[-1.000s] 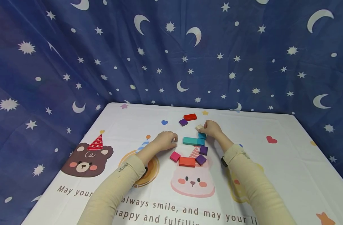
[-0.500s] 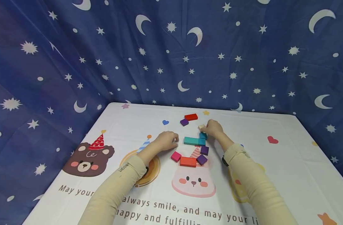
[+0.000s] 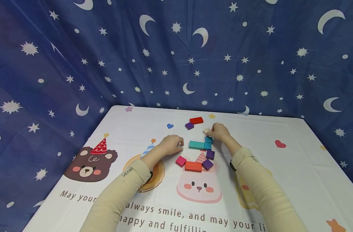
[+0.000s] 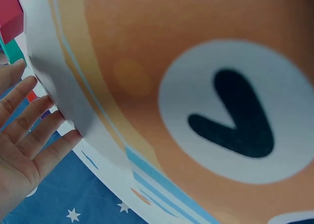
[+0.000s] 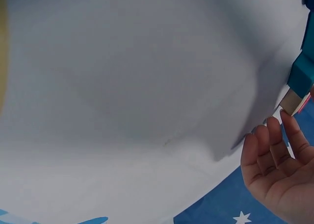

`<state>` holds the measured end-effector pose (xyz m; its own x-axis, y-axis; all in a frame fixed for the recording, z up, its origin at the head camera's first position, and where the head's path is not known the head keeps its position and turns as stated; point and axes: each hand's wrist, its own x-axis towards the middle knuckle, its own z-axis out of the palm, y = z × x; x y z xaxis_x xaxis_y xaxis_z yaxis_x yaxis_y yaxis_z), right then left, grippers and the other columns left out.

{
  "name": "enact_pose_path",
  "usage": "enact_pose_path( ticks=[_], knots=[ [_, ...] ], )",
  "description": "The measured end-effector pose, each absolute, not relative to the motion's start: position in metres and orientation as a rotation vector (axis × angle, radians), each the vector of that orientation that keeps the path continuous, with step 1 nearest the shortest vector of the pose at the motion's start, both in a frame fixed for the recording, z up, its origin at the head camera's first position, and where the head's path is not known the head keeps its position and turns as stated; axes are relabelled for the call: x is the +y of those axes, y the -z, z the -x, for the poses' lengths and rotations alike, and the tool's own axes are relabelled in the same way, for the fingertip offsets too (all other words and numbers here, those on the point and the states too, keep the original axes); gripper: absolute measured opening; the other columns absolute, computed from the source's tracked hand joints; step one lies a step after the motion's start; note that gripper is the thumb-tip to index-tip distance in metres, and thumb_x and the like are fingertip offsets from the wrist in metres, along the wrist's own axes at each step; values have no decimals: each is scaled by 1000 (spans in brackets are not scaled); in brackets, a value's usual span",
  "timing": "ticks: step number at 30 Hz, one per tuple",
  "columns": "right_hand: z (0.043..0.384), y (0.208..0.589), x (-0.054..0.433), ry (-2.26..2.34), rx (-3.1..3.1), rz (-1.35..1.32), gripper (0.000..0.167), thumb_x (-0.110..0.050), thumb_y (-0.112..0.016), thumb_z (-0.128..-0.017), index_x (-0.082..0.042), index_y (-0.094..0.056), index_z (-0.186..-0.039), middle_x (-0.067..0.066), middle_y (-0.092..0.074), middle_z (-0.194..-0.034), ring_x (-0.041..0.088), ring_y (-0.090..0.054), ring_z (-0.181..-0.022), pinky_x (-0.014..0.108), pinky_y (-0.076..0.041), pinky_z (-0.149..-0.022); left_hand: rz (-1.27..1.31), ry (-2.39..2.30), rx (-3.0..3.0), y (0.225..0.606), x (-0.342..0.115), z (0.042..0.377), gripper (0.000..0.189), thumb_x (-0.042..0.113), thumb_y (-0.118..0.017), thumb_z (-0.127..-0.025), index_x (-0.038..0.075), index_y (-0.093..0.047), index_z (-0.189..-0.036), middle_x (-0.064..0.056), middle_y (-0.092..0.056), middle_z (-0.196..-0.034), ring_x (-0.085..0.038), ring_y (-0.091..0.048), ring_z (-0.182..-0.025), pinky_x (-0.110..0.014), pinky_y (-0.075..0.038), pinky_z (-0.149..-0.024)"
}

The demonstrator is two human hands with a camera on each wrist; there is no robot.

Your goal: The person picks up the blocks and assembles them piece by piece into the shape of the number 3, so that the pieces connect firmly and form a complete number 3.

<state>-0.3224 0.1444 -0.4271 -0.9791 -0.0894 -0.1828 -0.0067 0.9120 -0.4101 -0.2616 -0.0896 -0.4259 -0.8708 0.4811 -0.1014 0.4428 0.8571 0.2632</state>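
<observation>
My right hand (image 3: 220,132) pinches a small cream block (image 3: 206,131) between thumb and index finger, at the far end of a curved row of blocks. In the right wrist view the cream block (image 5: 291,101) sits right at the edge of a blue block (image 5: 302,74); the thumb is mostly cut off there. My left hand (image 3: 170,145) rests on the tabletop left of the row and holds nothing. Its fingers are spread and relaxed in the left wrist view. Nearest to it are a long teal block (image 3: 196,145) and a pink block (image 3: 180,161).
The row continues toward me with dark purple blocks (image 3: 210,155) and an orange-red block (image 3: 193,166). Farther back lie a red block (image 3: 196,120) and a purple block (image 3: 189,126). A printed white tablecloth (image 3: 304,167) covers the table, and a blue starry curtain (image 3: 176,58) hangs behind.
My right fingers have nudged the cream block slightly at the end of the row. The left hand and the other blocks stay in place.
</observation>
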Motion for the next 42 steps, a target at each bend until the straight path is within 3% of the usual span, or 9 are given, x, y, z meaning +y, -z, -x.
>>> enact_pose_path(
  ticks=[4, 8, 13, 19, 42],
  knots=[
    [321, 424, 148, 635, 2889, 130, 32, -29, -64, -86, 1, -55, -91, 10, -53, -78, 21, -48, -73, 26, -37, -61, -732, -336, 2876, 427, -90, 262, 22, 23, -68, -86, 11, -69, -105, -4, -68, -95, -15, -50, -78, -34, -48, -83],
    [319, 420, 160, 684, 2864, 414, 22, -21, -65, -86, -2, -54, -87, 7, -51, -75, 18, -46, -69, 25, -36, -59, -729, -345, 2872, 429, -90, 263, 23, 23, -68, -86, 10, -68, -105, -5, -69, -97, -16, -51, -79, -35, -48, -85],
    [316, 417, 172, 710, 2671, 736, 19, -13, -68, -83, -1, -60, -96, 10, -57, -82, 19, -50, -74, 27, -41, -66, -734, -350, 2876, 429, -91, 263, 23, 23, -68, -86, 10, -69, -106, -6, -69, -100, -17, -54, -82, -36, -48, -88],
    [311, 422, 179, 719, 2613, 732, 28, -8, -68, -82, -1, -59, -107, 12, -58, -90, 21, -53, -82, 32, -46, -77, -735, -356, 2878, 429, -91, 262, 23, 22, -68, -86, 10, -69, -105, -6, -70, -101, -17, -54, -83, -36, -48, -88],
    [313, 426, 183, 515, 2695, 852, 27, -8, -68, -83, 3, -62, -107, 10, -63, -86, 18, -55, -77, 33, -50, -76, -737, -364, 2888, 429, -91, 263, 21, 21, -68, -86, 10, -69, -104, -5, -70, -98, -16, -53, -80, -36, -48, -86]
  ],
)
